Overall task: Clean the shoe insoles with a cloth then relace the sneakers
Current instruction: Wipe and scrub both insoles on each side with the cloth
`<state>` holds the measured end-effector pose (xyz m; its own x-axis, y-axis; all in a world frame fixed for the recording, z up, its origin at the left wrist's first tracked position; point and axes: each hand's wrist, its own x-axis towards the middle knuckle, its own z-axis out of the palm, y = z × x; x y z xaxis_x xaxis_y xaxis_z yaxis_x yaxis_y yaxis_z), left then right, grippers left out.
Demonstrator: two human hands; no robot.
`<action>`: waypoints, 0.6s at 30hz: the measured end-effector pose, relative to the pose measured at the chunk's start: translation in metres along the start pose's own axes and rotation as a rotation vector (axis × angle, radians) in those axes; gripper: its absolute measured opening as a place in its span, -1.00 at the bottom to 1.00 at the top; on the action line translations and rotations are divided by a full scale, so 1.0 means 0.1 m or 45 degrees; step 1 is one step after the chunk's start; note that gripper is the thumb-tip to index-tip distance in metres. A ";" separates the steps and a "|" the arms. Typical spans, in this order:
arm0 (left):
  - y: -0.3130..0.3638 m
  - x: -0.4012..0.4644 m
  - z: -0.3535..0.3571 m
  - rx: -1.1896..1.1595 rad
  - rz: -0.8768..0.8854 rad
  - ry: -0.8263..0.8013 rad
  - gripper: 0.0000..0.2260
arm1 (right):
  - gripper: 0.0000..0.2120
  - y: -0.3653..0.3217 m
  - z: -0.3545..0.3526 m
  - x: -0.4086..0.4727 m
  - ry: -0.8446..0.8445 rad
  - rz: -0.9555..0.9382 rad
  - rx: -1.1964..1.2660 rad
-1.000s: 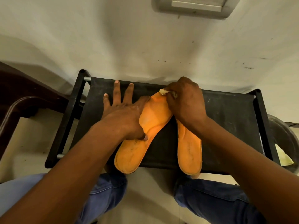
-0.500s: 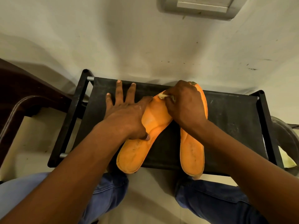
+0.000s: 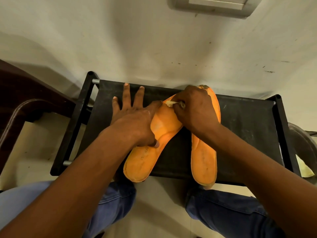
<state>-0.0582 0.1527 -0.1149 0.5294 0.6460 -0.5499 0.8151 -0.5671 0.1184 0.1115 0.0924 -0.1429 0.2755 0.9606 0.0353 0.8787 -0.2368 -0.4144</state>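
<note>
Two orange insoles lie on a black fabric-topped rack [image 3: 248,127]. The left insole [image 3: 145,160] lies slanted, its toe end pointing up and right; the right insole [image 3: 204,160] lies nearly straight, heel over the rack's front edge. My left hand [image 3: 135,121] presses flat on the rack and the left insole's edge, fingers spread, thumb on the insole. My right hand [image 3: 195,110] grips a small pale yellow cloth [image 3: 171,104] against the toe end of the left insole and covers the middle of the right insole. No sneakers or laces are in view.
A pale wall rises right behind the rack. A dark wooden chair [image 3: 25,103] stands to the left. At the right edge sits a dark round bin [image 3: 303,143] with a pale yellow scrap [image 3: 303,169] in it. My knees in blue jeans [image 3: 226,213] are below the rack.
The right hand with the cloth has shifted slightly, staying at the left insole's toe end. The toe of the right insole now shows behind the right hand. The left hand has kept its place.
</note>
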 end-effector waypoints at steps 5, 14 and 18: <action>-0.01 0.01 0.01 -0.017 0.008 0.017 0.07 | -0.80 -0.16 0.03 -0.07 -0.222 -0.241 0.040; -0.06 -0.01 -0.07 -0.008 0.065 0.006 0.02 | -0.81 -0.04 -0.02 -0.04 -0.100 -0.040 0.016; -0.23 -0.01 -0.20 0.031 0.153 0.037 -0.08 | -0.79 -0.11 -0.07 -0.06 -0.305 -0.213 0.045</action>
<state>-0.0727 0.1749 -0.1003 0.6297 0.5869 -0.5089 0.7395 -0.6535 0.1614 0.1031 0.0880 -0.1319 0.0244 0.9938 -0.1082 0.8888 -0.0711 -0.4527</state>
